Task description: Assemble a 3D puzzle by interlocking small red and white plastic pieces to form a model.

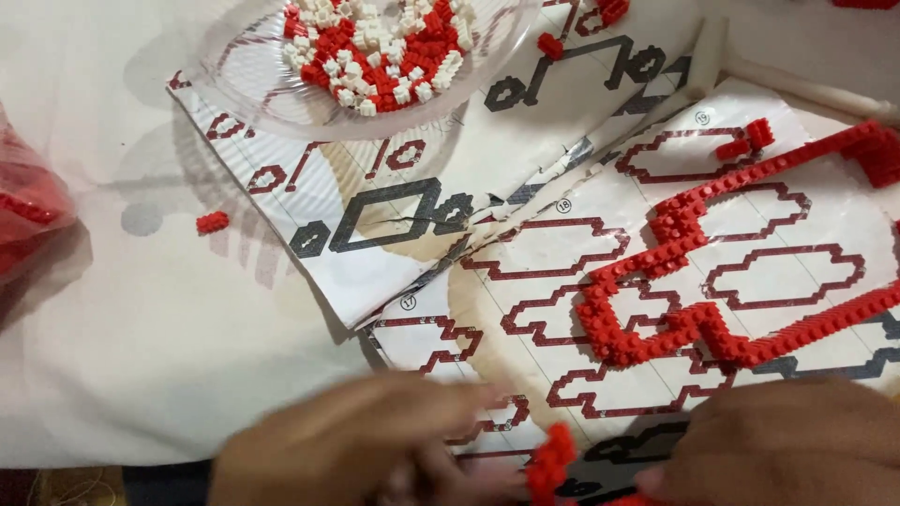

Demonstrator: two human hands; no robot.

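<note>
My left hand [366,445] and my right hand [787,445] meet at the bottom edge, blurred by motion. Between them stands a small stack of red micro bricks [551,461]; both hands' fingertips seem to pinch it, though the blur hides the exact grip. Just above lies a large outline of joined red bricks [675,290] on a printed pattern sheet [562,244]. A clear plastic bowl [253,75] at the top holds several red and white bricks [375,47].
A second pattern sheet [375,197] lies under the bowl on a white cloth. Loose red pieces lie at the left [212,222], by the bowl [550,45] and at the right [745,141]. A red bag [28,206] sits at the left edge.
</note>
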